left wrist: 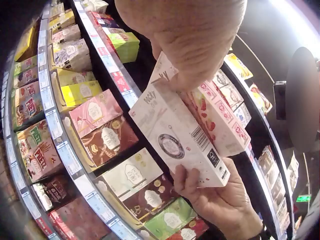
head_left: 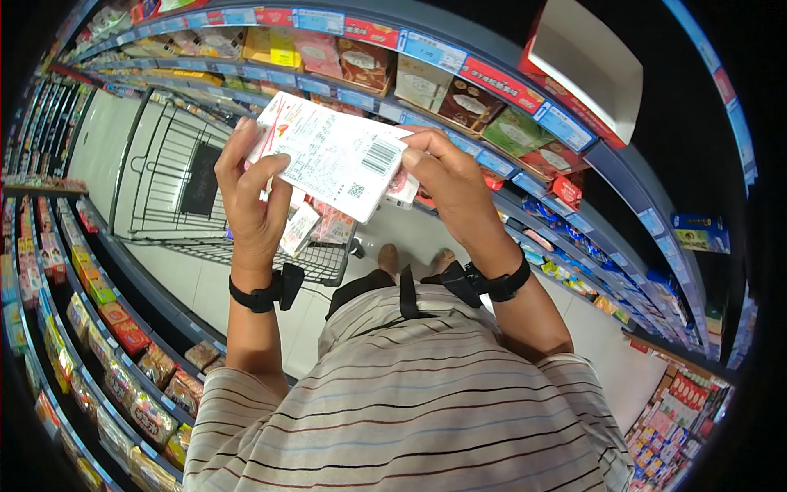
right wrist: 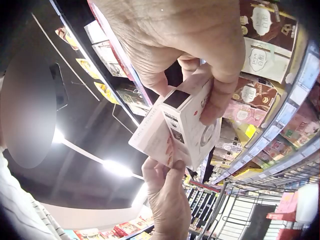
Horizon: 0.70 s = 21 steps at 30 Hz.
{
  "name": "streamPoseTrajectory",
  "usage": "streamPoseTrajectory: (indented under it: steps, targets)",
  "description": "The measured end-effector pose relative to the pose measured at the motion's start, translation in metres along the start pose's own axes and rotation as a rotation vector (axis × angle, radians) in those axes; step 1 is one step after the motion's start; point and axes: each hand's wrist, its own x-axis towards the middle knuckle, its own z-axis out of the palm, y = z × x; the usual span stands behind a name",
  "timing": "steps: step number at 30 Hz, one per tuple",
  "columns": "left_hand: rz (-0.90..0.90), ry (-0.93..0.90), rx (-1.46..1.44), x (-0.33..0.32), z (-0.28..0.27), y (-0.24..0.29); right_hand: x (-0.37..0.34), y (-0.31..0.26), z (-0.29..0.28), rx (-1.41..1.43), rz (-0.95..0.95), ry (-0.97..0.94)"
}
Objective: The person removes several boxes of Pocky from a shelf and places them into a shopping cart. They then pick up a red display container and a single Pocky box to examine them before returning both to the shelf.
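Two white snack boxes are held together in front of the shopper's chest. One carton, printed with strawberries (left wrist: 217, 120), turns its text-and-barcode face (head_left: 328, 152) up in the head view. Behind it lies a white carton with a dark round emblem (left wrist: 167, 132), mostly hidden in the head view. The left hand (head_left: 254, 184) grips the left end, with its thumb on the printed face. At the other end the right hand (head_left: 455, 176) holds the cartons, thumb close to the barcode. In the right wrist view, its fingers wrap the emblem carton (right wrist: 187, 120).
A wire shopping cart (head_left: 176, 172) with several packages stands ahead on the left. Shelves of boxed snacks (head_left: 467, 107) run along the right, with an open white carton (head_left: 586, 70) on top. Another stocked shelf (head_left: 123, 328) lines the left side. Pale floor tiles (head_left: 205, 287) lie between.
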Motion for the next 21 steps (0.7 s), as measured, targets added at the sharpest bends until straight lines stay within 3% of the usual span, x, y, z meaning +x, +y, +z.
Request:
streamPoseTrajectory:
  steps: [11,21]
  targets:
    - [0.008,-0.165,-0.070,0.007,0.025,-0.005,-0.013,0.005,-0.020,-0.100,0.067,0.085]
    - [0.063,-0.224,-0.174,0.013,0.041,0.001,-0.037,0.017,-0.028,0.158,0.162,0.169]
